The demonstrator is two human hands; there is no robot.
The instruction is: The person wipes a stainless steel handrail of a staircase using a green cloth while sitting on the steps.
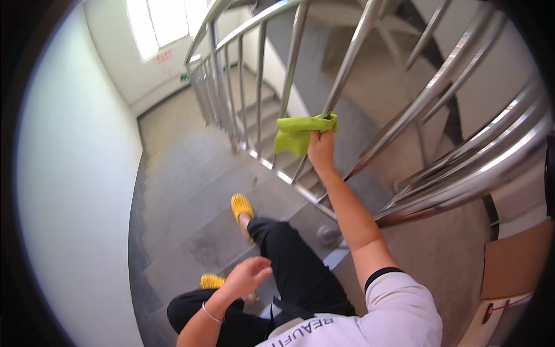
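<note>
My right hand (321, 152) grips a lime-green cloth (292, 138), folded around a shiny metal baluster (350, 60) of the stair railing. Part of the cloth hangs down left of the hand, across the neighbouring baluster (291, 69). My right arm is stretched forward. Above my lap, my left hand (249, 274) hovers with nothing in it, its thumb apart from the loosely bent fingers. A bracelet (211, 313) circles the left wrist.
Grey concrete steps (208, 234) descend to a landing (169, 112) below a bright window (162, 21). A pale wall (78, 173) runs along the left. My yellow shoes (241, 206) rest on the stairs. A thick curved metal handrail (451, 195) and a cardboard piece (516, 262) are at right.
</note>
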